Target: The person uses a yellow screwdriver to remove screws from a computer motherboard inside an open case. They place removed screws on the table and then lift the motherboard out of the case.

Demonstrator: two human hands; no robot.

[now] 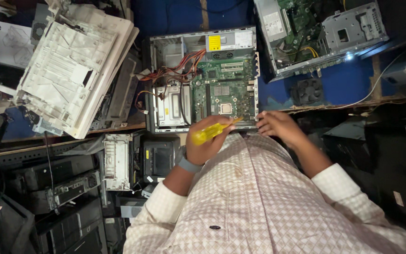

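Screwdriver (211, 131), yellow-handled, is gripped closed in the left hand (205, 143) at six o'clock of the open computer case (203, 80); the right hand (278, 124), loosely open, rests on the case edge. Its tip should be seated squarely before being turned.

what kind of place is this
Likely a computer repair shop: an open PC case with its motherboard bared, a second open case, and a screwdriver in the left hand.
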